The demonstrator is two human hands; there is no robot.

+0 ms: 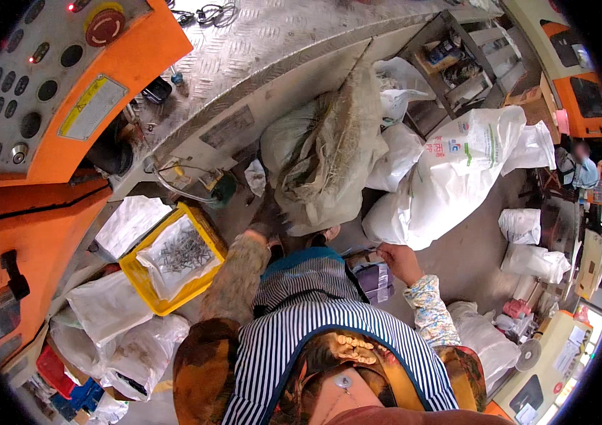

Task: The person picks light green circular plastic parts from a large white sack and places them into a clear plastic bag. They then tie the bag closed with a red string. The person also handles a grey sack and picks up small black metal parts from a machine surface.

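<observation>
My right hand (400, 263) hangs at the right of my body with its fingers curled in. What they hold, if anything, cannot be made out. Just beyond it lies the lower end of a big white woven sack (449, 177) with printing. My left hand (262, 231) reaches down at the left, dim and partly hidden, so its fingers do not show clearly. It is nearest to a dirty beige woven sack (333, 163) and a yellow crate (146, 287). Inside the crate, a white liner holds a heap of small grey pieces (182, 251).
An orange machine with a control panel (39, 92) stands at the left. A metal tread-plate platform (265, 35) runs across the far side. White sacks (520, 227) and machines line the right. Purple packages (374, 282) lie by my legs. A person (584, 170) is far right.
</observation>
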